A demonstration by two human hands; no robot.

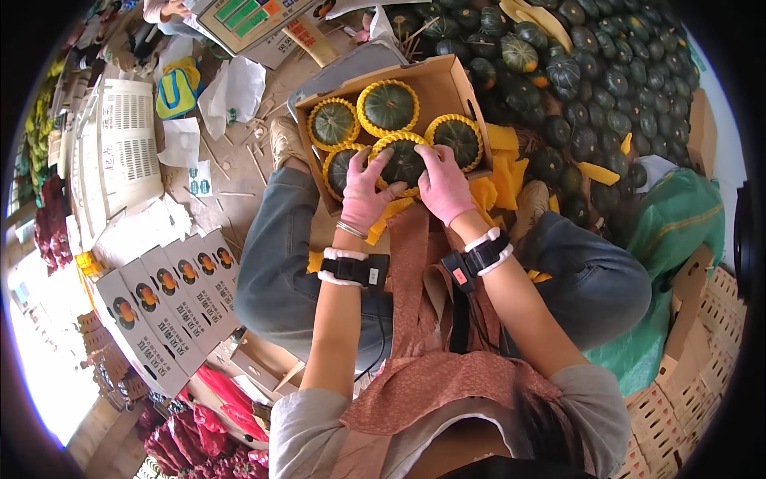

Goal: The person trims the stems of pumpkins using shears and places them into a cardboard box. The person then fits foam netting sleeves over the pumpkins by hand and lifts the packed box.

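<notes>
Both hands, in pink gloves, are closed around one small dark green pumpkin [401, 165] wrapped in a yellow foam net. My left hand [367, 194] grips its left side, and my right hand [445, 186] its right side. It is at the near side of an open cardboard box [437, 80]; whether it rests on the bottom is hidden. Several other netted pumpkins sit in that box, among them one at the far middle [388, 106], one at the left [333, 124] and one at the right [454, 141]. My left hand partly covers another pumpkin [339, 169].
A large heap of loose pumpkins [598, 80] lies to the right, with yellow foam nets [504, 172] beside the box. Beyond it stands a digital scale [247, 20]. Printed cartons [163, 307] line up at the left. A green sack [678, 215] is at the right.
</notes>
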